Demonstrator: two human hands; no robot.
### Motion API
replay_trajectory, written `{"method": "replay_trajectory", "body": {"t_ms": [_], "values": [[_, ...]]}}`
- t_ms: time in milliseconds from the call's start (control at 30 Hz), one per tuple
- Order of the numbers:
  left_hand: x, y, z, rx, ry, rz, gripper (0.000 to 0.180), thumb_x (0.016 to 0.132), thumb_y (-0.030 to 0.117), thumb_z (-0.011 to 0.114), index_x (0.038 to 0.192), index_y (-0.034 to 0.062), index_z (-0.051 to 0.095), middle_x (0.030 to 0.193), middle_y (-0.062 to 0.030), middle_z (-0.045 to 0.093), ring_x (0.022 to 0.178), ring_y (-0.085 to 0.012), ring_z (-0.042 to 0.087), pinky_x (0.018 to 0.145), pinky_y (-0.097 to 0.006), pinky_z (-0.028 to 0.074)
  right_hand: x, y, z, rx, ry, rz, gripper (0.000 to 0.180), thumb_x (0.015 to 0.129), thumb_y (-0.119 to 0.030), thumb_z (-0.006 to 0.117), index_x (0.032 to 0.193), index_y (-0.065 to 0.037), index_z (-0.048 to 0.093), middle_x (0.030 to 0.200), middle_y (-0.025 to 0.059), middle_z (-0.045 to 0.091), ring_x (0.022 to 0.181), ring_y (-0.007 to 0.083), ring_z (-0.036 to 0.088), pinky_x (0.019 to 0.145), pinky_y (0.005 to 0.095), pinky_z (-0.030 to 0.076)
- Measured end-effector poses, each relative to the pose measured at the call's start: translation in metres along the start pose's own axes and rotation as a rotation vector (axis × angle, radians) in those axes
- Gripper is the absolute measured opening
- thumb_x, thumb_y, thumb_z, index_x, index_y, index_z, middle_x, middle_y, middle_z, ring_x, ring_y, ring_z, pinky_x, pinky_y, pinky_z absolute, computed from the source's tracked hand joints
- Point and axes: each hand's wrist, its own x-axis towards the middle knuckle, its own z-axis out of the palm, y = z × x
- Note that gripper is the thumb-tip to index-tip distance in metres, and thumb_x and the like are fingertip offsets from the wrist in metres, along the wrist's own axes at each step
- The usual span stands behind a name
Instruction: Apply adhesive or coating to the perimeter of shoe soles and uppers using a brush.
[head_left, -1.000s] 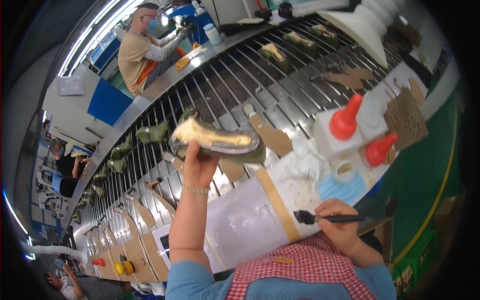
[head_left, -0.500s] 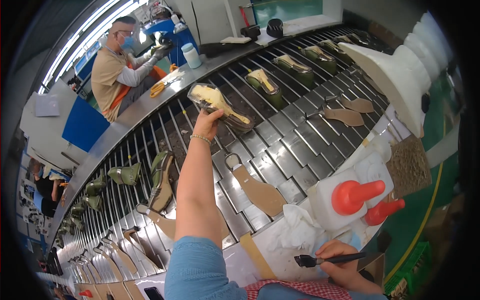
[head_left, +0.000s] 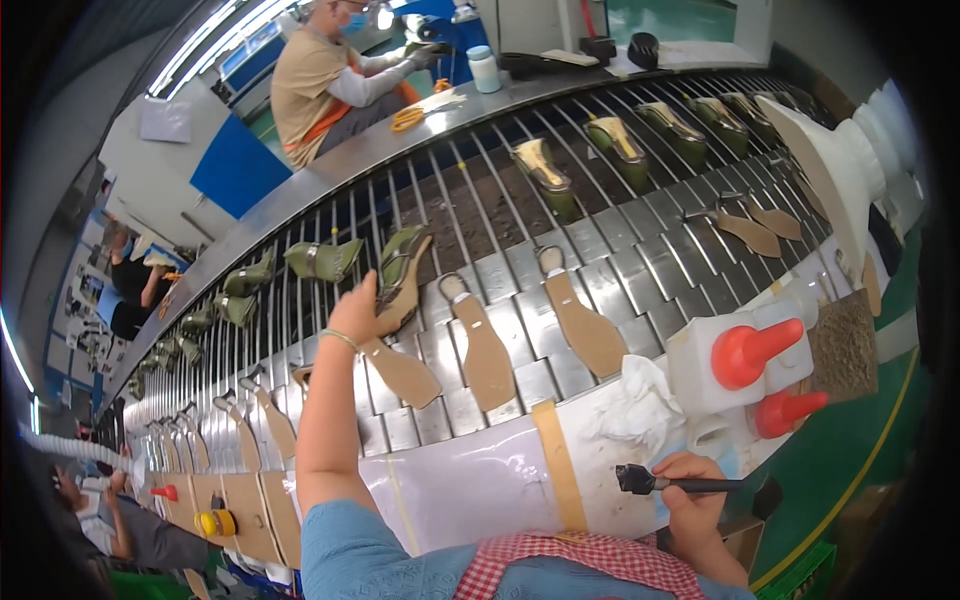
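Note:
My left hand [head_left: 357,312] grips the near end of a green strappy shoe [head_left: 404,262] lying on its side on the conveyor, its tan underside turned right. Thumb and fingers sit on either side of the shoe; some fingertips are hidden. Just below the hand lies a tan shoe sole [head_left: 402,375], with another sole [head_left: 487,350] and a third [head_left: 585,325] to its right. In my right hand [head_left: 697,505], low at the right, is a black-handled brush [head_left: 650,481] with dark bristles pointing left, held over the white work surface.
Green shoes with cream-coated undersides [head_left: 541,160] stand along the rails at the far right. More green shoes [head_left: 322,260] line the left. Near my right hand are white bottles with red spouts [head_left: 745,358] and crumpled white tissue [head_left: 642,400]. A co-worker [head_left: 325,85] sits across the conveyor.
My left hand has let go of the cream-coated shoe, which now stands on the rails, and has moved left to a green shoe. The view has shifted left; the right hand still holds the brush.

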Motion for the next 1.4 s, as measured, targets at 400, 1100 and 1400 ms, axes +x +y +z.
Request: {"method": "replay_trajectory", "body": {"t_ms": [400, 1100, 1400], "values": [[-0.004, -0.014, -0.030, -0.581, 0.673, 0.088, 0.043, 0.084, 0.016, 0.060, 0.124, 0.0041, 0.052, 0.097, -0.0114, 0.062, 0.083, -0.0246, 0.059, 0.077, -0.033, 0.047, -0.031, -0.031, 0.016, -0.061, 0.136, -0.022, 0.021, 0.077, -0.004, 0.072, 0.092, -0.001, 0.058, 0.094, 0.0112, 0.062, 0.093, 0.0190, 0.059, 0.084, 0.0307, 0.046], [-0.257, 0.010, 0.021, -1.523, -0.515, -0.345, 0.050, 0.092, 0.048, 0.048, 0.113, 0.0026, 0.053, 0.100, -0.0088, 0.063, 0.084, -0.0176, 0.062, 0.071, -0.031, 0.050, -0.006, -0.018, -0.082, -1.122, 0.189, -0.039, 0.020, 0.071, -0.008, 0.073, 0.088, -0.004, 0.063, 0.086, 0.0117, 0.067, 0.084, 0.0280, 0.065, 0.074, 0.0359, 0.049], [-0.276, 0.069, 0.041, -1.376, -0.526, -0.304, 0.045, 0.074, 0.022, 0.075, 0.109, 0.0011, 0.057, 0.094, -0.0028, 0.061, 0.086, -0.0142, 0.058, 0.073, -0.025, 0.045, -0.009, -0.020, -0.079, -1.100, 0.129, -0.014, 0.021, 0.071, -0.008, 0.072, 0.089, -0.003, 0.063, 0.086, 0.0119, 0.066, 0.083, 0.0261, 0.064, 0.074, 0.0344, 0.049]]}}
